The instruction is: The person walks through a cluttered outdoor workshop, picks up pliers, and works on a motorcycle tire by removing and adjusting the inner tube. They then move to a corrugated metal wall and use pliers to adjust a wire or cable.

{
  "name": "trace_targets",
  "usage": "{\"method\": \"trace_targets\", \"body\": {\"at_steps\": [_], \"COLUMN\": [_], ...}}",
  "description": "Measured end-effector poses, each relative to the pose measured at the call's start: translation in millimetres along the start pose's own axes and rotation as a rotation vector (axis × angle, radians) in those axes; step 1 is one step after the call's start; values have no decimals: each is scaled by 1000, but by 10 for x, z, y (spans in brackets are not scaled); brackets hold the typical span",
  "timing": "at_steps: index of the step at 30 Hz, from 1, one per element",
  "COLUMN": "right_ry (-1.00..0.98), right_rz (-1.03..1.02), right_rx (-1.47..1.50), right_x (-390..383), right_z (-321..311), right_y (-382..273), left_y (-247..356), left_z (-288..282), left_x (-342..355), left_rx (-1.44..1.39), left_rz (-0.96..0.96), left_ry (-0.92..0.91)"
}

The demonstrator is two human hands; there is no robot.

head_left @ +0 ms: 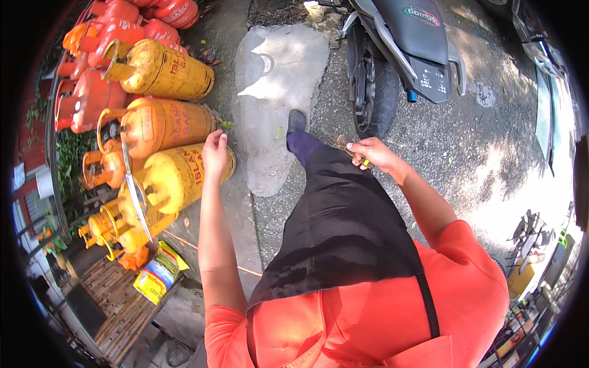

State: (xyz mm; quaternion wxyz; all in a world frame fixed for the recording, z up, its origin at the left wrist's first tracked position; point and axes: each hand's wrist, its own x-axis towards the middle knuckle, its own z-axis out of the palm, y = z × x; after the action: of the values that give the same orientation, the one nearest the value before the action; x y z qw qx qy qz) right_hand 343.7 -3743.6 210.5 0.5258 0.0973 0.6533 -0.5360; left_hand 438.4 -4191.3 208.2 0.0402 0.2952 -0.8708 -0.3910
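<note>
My right hand is closed around a small tool with a yellow and black handle. A brownish curved end shows past the fingertips; the palm hides the rest. In front of the yellow gas cylinders hangs my left hand, its fingers loosely bent with nothing seen in them. Nearest to it is a bright yellow cylinder lying on its side. Above that lie an orange-yellow cylinder and another yellow cylinder. My black apron covers my front, and one foot in a dark clog is forward.
Red gas cylinders are piled at the far left. Ahead on the right, a parked motorcycle stands on rough gravelly ground. A pale concrete patch lies ahead. A yellow bag rests by a slatted wooden bench at the lower left.
</note>
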Motion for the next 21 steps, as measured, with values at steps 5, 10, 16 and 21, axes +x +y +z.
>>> {"method": "trace_targets", "body": {"at_steps": [5, 10, 16, 21], "right_ry": [450, 902, 1210, 1360], "right_rz": [-45, -27, 51, 75], "right_rx": [-40, -344, -606, -1015], "right_x": [1040, 1370, 1944, 2528], "right_z": [216, 72, -248, -650], "right_y": [-264, -873, -1215, -845], "left_y": [734, 1335, 897, 832], "left_z": [991, 1816, 3151, 4442], "left_x": [1319, 2108, 3229, 3680], "left_rx": [-195, -174, -51, -242], "left_rz": [-106, -31, 55, -42], "left_ry": [-527, -1007, -1233, -1351]}}
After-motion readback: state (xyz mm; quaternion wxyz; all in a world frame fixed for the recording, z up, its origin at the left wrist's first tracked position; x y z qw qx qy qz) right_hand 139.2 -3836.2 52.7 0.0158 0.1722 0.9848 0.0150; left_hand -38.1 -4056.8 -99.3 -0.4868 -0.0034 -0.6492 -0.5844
